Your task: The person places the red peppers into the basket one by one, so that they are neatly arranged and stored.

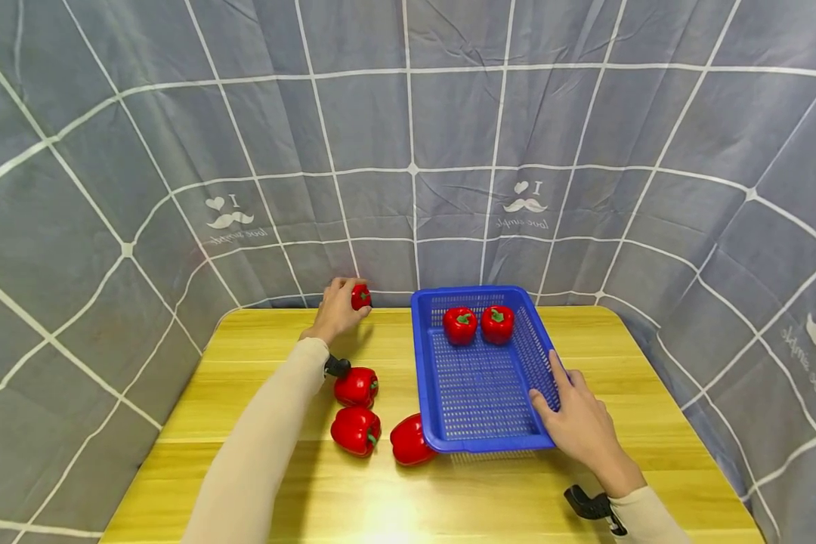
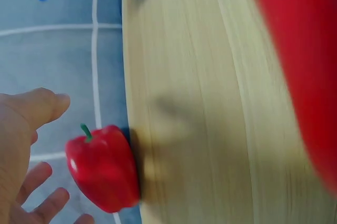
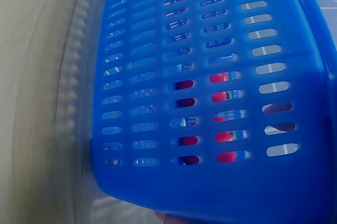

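Observation:
At the table's far edge stands a red bell pepper (image 1: 361,296) with a green stem. My left hand (image 1: 338,311) reaches beside it, and in the left wrist view the thumb and fingers are spread apart next to the pepper (image 2: 103,168), with a gap between. My right hand (image 1: 580,415) holds the right rim of a blue plastic basket (image 1: 421,378), its thumb on the inner side and the other fingers along the rim and outside. Two red bell peppers (image 1: 459,326) sit at the far end inside the basket, also glimpsed through its slots in the right wrist view.
Left of the basket lie three more bell peppers: one (image 1: 357,387) by my left wrist, one (image 1: 356,431) just nearer, and one (image 1: 411,441) partly under the basket's near-left corner. A grey checked curtain (image 1: 449,136) surrounds the wooden table (image 1: 245,355) at the back and sides.

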A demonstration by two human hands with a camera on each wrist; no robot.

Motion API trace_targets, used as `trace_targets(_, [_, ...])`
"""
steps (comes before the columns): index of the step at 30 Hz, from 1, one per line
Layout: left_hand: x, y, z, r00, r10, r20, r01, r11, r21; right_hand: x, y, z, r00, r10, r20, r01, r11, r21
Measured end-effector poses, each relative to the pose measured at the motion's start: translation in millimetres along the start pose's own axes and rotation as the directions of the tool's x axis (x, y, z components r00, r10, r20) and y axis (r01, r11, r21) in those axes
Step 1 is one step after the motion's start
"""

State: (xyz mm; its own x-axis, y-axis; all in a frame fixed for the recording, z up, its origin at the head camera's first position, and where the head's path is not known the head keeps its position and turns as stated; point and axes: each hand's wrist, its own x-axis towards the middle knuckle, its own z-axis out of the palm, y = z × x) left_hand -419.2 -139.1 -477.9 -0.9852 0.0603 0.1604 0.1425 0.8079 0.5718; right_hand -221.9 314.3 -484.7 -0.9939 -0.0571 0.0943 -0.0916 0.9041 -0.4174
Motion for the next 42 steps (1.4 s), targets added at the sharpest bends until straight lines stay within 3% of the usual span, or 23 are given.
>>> trace_targets(4, [2.4, -11.6, -3.3, 0.999, -0.02, 0.043, 0.02, 1.0, 0.01, 1.4, -2, 1, 1.0, 0.0, -0.001, 0.0, 1.0, 0.0])
trace_targets(8, [7.8, -28.8, -3.7, 0.996, -0.005, 0.084, 0.002, 0.999, 0.033, 3.2, -4, 3, 1.0, -0.001, 0.003, 0.001, 1.0, 0.002])
trace_targets(9, [12.0, -39.1, 0.0, 0.997, 0.017, 0.076, -0.02, 0.999, 0.046, 3.0, -4, 4, 1.0, 0.003, 0.007, -0.003, 1.0, 0.004])
trace_targets(12, [13.7, -44.4, 0.7, 0.995, 0.007, 0.099, -0.013, 0.998, 0.057, 1.6, -5, 6, 1.0, 0.012, 0.016, -0.012, 1.0, 0.01])
trace_targets(15, [12.8, -43.0, 0.3, 0.994, -0.016, 0.104, 0.01, 0.998, 0.057, 0.5, -5, 6, 1.0, 0.016, 0.017, -0.016, 1.0, 0.014])
trace_targets(16, [9.3, -35.2, -3.3, 0.992, -0.04, 0.117, 0.034, 0.998, 0.054, 0.7, -4, 6, 1.0, 0.014, 0.015, -0.015, 1.0, 0.015])
trace_targets(22, [7.6, -27.3, -3.7, 0.997, -0.037, 0.075, 0.028, 0.993, 0.119, 2.2, -3, 5, 1.0, 0.011, 0.009, -0.011, 1.0, 0.01])
trace_targets(28, [7.9, -23.8, -2.8, 0.997, -0.039, 0.073, 0.03, 0.993, 0.118, 2.5, -3, 5, 1.0, 0.016, 0.018, -0.016, 1.0, 0.005])
trace_targets(36, [11.0, -18.5, 1.0, 0.995, 0.028, 0.093, -0.044, 0.984, 0.17, 1.2, 0, 3, 1.0, 0.017, -0.001, -0.017, 1.0, -0.003])
trace_targets(42, [11.7, -19.1, 2.4, 0.996, 0.048, 0.07, -0.059, 0.985, 0.162, 2.1, 3, 1, 1.0, 0.008, -0.021, -0.009, 1.0, -0.004])
